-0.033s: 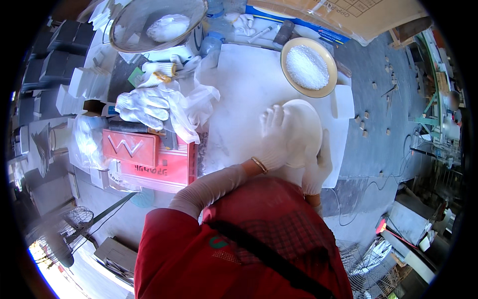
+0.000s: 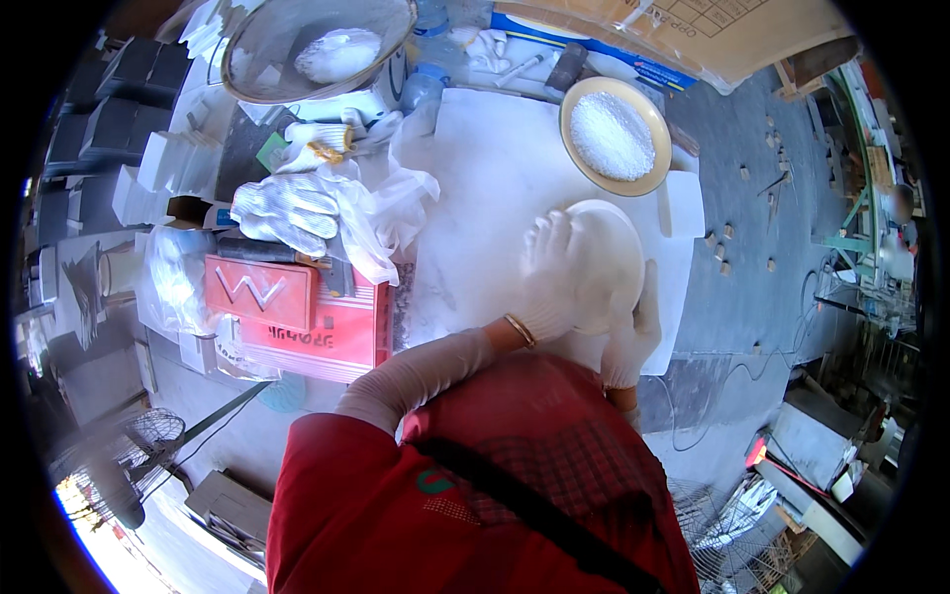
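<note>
A white domed round piece (image 2: pixel 612 249) lies on a white powdery board (image 2: pixel 485 178). My left hand (image 2: pixel 552 279), in a white glove with a gold bangle at the wrist, is pressed flat over the dome's left side. My right hand (image 2: pixel 635 335), also gloved, grips the dome's near right edge, thumb up along the rim. My red-shirted torso hides the board's near edge.
A tan bowl of white granules (image 2: pixel 614 137) stands on the board behind the dome. To the left are a metal basin (image 2: pixel 317 45) holding white material, knitted white gloves (image 2: pixel 287 210), a crumpled plastic bag (image 2: pixel 381 213) and a red box (image 2: pixel 297 312). Grey floor lies to the right.
</note>
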`<state>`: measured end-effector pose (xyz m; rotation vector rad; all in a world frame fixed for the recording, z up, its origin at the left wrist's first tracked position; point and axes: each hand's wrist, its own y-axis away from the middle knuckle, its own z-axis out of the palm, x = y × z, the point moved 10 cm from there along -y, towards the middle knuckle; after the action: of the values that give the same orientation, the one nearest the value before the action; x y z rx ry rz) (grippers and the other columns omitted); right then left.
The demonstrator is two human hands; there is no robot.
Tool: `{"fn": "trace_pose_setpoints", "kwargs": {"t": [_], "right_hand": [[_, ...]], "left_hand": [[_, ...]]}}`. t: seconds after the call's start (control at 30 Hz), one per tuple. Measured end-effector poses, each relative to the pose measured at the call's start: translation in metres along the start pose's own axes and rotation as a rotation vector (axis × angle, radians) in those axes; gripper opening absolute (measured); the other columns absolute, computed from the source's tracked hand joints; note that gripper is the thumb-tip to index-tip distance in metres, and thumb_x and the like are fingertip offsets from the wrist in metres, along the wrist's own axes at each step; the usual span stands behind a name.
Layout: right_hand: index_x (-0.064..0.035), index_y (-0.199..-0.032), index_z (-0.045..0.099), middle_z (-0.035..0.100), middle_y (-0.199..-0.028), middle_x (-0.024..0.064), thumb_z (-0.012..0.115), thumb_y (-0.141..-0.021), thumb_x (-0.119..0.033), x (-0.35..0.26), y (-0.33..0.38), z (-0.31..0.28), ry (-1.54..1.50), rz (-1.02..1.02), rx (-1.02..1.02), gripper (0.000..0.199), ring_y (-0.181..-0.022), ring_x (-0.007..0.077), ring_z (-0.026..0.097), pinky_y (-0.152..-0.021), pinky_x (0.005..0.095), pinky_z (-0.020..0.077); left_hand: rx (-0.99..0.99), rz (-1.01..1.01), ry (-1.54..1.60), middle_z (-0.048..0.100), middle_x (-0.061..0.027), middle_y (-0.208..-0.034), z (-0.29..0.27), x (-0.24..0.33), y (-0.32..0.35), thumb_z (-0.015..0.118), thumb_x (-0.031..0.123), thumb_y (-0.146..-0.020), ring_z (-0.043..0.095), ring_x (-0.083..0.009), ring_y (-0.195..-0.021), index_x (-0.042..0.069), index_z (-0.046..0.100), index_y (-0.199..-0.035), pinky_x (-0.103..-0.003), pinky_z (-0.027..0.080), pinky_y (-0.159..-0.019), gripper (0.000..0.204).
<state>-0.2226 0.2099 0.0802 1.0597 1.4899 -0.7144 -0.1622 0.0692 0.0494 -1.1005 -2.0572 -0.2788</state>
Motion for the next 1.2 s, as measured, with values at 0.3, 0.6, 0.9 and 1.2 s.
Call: {"fn": "trace_pose_setpoints", "kwargs": {"t": [0.3,0.6,0.9,1.2], "right_hand": [[0.0083,-0.160,0.046,0.057,-0.156,0.0192,0.056,-0.109,-0.018,0.033,-0.008,-0.030,-0.233,-0.013,0.023,0.058,-0.141,0.0284,0.056,-0.118,0.0419,0.0454],[0.0064,-0.153,0.051,0.060,-0.151,0.0176,0.050,-0.114,-0.031,0.093,-0.028,-0.056,-0.353,-0.046,-0.043,0.054,-0.135,0.0287,0.060,-0.113,0.0436,0.0503],[0.0014,-0.157,0.047,0.057,-0.154,0.0158,0.047,-0.116,-0.030,-0.036,-0.094,0.031,-0.462,-0.168,-0.296,0.052,-0.138,0.0260,0.057,-0.117,0.0438,0.0455],[-0.0002,-0.161,0.044,0.052,-0.160,0.0142,0.055,-0.112,-0.026,-0.199,-0.141,0.227,-0.691,-0.138,-0.502,0.057,-0.148,0.0274,0.049,-0.124,0.0477,0.0393]], "left_hand": [[-0.111,0.215,0.234,0.053,-0.0232,-0.151,0.003,0.035,0.004,0.066,0.046,-0.098,0.042,-0.0496,-0.146,0.004,0.057,-0.149,-0.068,0.025,-0.123,0.066],[0.225,0.228,0.052,0.056,-0.0229,-0.149,-0.095,-0.049,-0.008,0.066,0.034,-0.100,0.044,-0.0480,-0.148,0.003,0.063,-0.138,-0.066,0.029,-0.124,0.049],[0.114,0.181,-0.313,0.056,-0.0240,-0.146,-0.083,-0.087,-0.013,0.066,0.040,-0.097,0.045,-0.0439,-0.143,-0.002,0.063,-0.134,-0.059,0.034,-0.123,0.056],[0.132,0.201,-0.234,0.056,-0.0262,-0.145,-0.089,-0.092,-0.011,0.061,0.037,-0.100,0.044,-0.0479,-0.143,-0.004,0.064,-0.133,-0.062,0.032,-0.124,0.053]]}}
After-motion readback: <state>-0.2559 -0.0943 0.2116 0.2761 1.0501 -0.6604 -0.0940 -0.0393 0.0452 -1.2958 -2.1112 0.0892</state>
